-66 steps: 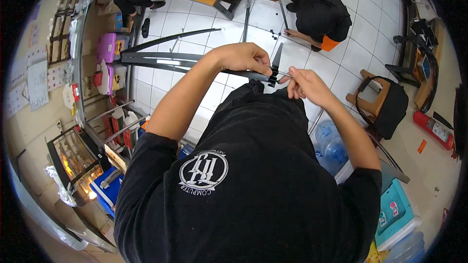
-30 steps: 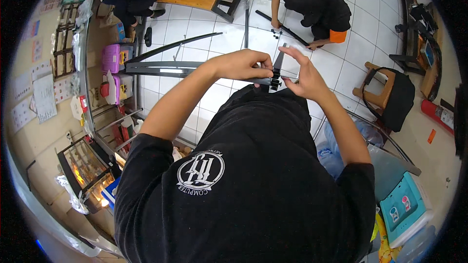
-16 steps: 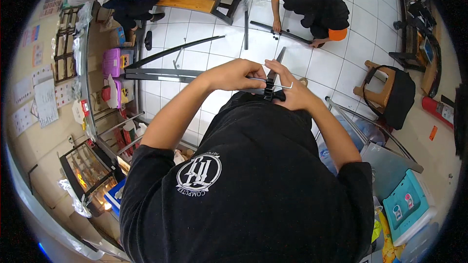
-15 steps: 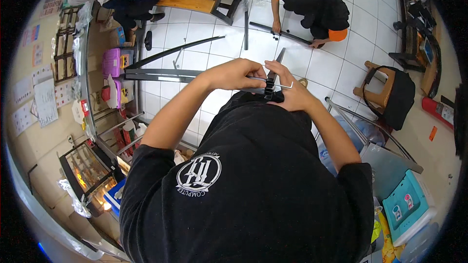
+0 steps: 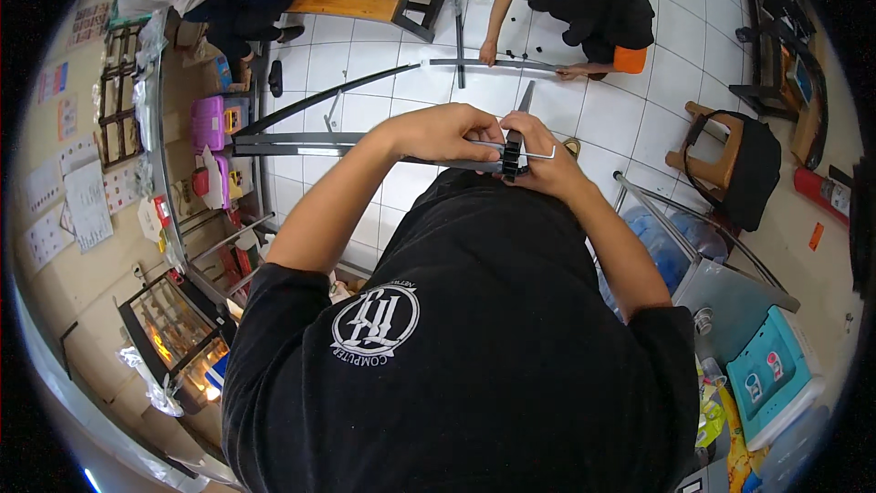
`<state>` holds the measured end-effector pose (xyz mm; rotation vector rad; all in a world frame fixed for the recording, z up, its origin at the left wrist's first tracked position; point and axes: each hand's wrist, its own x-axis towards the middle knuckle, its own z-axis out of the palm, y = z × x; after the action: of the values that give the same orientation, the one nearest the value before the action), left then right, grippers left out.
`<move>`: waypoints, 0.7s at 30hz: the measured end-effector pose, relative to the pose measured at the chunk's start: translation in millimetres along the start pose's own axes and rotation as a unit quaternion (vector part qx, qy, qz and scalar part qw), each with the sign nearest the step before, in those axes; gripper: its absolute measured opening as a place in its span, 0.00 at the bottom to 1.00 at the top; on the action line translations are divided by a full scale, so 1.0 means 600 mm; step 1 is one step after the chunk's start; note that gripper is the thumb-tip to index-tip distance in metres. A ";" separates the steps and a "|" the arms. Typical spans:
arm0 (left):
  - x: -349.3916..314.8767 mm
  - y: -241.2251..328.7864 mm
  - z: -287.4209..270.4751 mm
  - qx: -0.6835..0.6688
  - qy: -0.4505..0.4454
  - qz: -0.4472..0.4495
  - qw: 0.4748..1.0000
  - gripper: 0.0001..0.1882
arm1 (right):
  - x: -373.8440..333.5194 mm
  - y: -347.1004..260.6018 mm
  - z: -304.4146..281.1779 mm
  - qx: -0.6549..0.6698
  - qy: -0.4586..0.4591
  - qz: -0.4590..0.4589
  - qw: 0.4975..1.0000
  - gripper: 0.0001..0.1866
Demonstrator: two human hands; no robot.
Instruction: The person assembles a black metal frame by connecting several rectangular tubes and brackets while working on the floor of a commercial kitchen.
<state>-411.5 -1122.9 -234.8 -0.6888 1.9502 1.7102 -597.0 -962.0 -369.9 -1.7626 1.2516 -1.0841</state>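
My left hand (image 5: 449, 139) is closed round the near end of a long dark metal bar (image 5: 319, 143), which runs off to the left. Against that bar end sits a black connector piece (image 5: 514, 157). My right hand (image 5: 550, 160) grips this connector from the right, its fingers wrapped about it. A thin silver L-shaped rod, like a hex key (image 5: 538, 156), juts from the connector across the right hand's fingers. Another dark bar (image 5: 526, 96) points away from the connector towards the far side. The exact joint between the pieces is partly hidden by my fingers.
Ahead, a crouching co-worker (image 5: 593, 9) holds a bar (image 5: 502, 63) on the tiled floor near small black pieces. A wooden bench (image 5: 351, 2) stands far left, a stool with a black bag (image 5: 739, 173) on the right. Metal shelving with purple boxes (image 5: 209, 121) lines the left.
The co-worker's bar has swung to lie more level and shifted left, across another bar on the floor. My hands and the connector have moved only slightly to the right.
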 end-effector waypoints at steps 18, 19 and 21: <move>-0.014 -0.007 0.006 -0.016 0.019 0.025 0.999 0.15 | 0.008 0.012 0.006 0.011 -0.052 0.048 0.997 0.50; -0.014 -0.009 0.006 -0.019 0.019 0.025 0.999 0.15 | 0.008 0.014 0.008 0.008 -0.048 0.045 0.998 0.49; -0.014 -0.012 0.004 -0.028 0.019 0.025 0.999 0.15 | 0.007 0.018 0.013 0.000 -0.039 0.037 0.999 0.49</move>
<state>-400.5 -1120.7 -235.2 -0.7028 1.9675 1.8000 -593.1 -968.5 -381.4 -1.7275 1.2580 -0.9644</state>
